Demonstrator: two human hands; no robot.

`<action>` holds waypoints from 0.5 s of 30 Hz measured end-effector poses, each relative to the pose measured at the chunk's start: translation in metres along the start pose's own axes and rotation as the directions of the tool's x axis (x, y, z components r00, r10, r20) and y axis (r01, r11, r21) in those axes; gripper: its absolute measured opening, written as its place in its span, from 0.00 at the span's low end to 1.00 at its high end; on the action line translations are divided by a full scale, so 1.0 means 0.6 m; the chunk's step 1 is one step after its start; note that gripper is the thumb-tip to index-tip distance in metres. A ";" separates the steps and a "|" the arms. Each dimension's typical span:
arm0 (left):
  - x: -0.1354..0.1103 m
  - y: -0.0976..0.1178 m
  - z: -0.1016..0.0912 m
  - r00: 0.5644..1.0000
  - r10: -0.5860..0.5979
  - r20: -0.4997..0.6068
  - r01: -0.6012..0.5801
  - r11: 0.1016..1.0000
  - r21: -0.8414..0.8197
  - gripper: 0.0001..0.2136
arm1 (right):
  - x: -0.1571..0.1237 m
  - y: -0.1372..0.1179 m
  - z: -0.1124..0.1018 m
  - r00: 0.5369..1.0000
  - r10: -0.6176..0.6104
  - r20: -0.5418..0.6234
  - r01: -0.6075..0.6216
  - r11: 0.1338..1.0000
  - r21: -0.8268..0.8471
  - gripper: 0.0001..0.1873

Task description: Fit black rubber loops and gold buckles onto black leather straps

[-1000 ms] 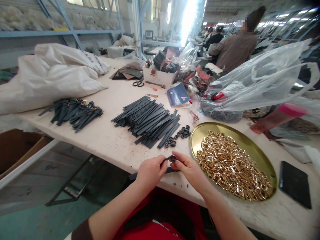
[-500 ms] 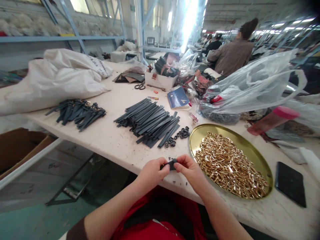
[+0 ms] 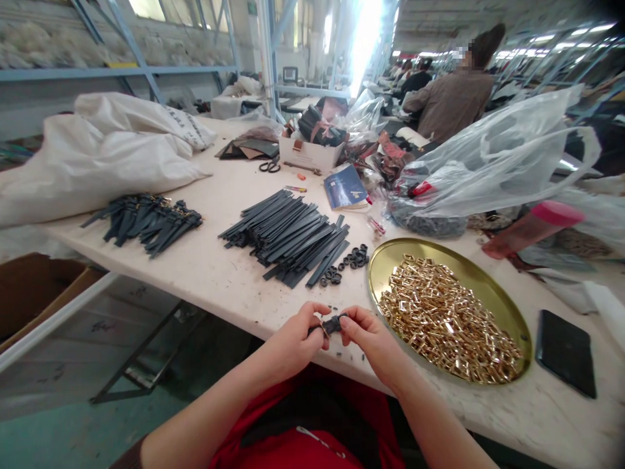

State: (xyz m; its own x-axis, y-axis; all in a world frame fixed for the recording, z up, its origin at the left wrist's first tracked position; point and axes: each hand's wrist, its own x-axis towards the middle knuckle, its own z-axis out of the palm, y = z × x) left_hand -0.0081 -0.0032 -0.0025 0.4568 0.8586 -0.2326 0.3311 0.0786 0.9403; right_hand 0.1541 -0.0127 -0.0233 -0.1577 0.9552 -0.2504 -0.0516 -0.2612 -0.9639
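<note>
Between my hands, at the table's near edge, is a dark strap (image 3: 333,324) with a glint of gold metal on it. My left hand (image 3: 305,332) is closed around its left part, and my right hand (image 3: 364,329) pinches its right end; the fingers hide much of the piece. Just beyond lie small dark loops (image 3: 332,276) and a heap of flat dark strips (image 3: 288,238). To the right of my right hand, a round gold tray (image 3: 508,306) carries a pile of gold rectangular buckles (image 3: 449,319).
Straps fitted with gold buckles (image 3: 144,221) lie at the left beside a white sack (image 3: 117,146). A phone (image 3: 566,352) rests at the right. Farther back are scissors (image 3: 270,165), a blue booklet (image 3: 346,187), a white box (image 3: 310,156) and a plastic bag (image 3: 488,163). A person (image 3: 459,98) sits beyond.
The strap has turned a little between my fingers, and a bit of gold metal now shows. My left fingers have shifted on it. The whole view has moved slightly.
</note>
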 end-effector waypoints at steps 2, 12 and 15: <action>0.006 -0.007 -0.001 1.000 -0.017 -0.020 0.017 1.000 -0.021 0.12 | -0.001 -0.002 0.002 1.000 -0.028 0.006 0.029 0.998 -0.048 0.16; 0.028 -0.012 -0.011 0.988 -0.068 -0.141 0.096 0.974 0.203 0.14 | 0.012 -0.003 0.001 0.976 0.181 0.121 -0.207 0.941 0.269 0.17; 0.031 -0.010 -0.012 0.987 -0.060 -0.151 0.097 0.963 0.250 0.11 | 0.015 0.003 -0.001 0.944 0.220 0.247 -0.294 0.902 0.318 0.18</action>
State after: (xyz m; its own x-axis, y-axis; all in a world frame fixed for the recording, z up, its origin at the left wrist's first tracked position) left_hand -0.0074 0.0162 -0.0105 0.3058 0.9192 -0.2483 0.5694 0.0324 0.8214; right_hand 0.1532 -0.0043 -0.0274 -0.4042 0.8095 -0.4259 -0.3136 -0.5601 -0.7668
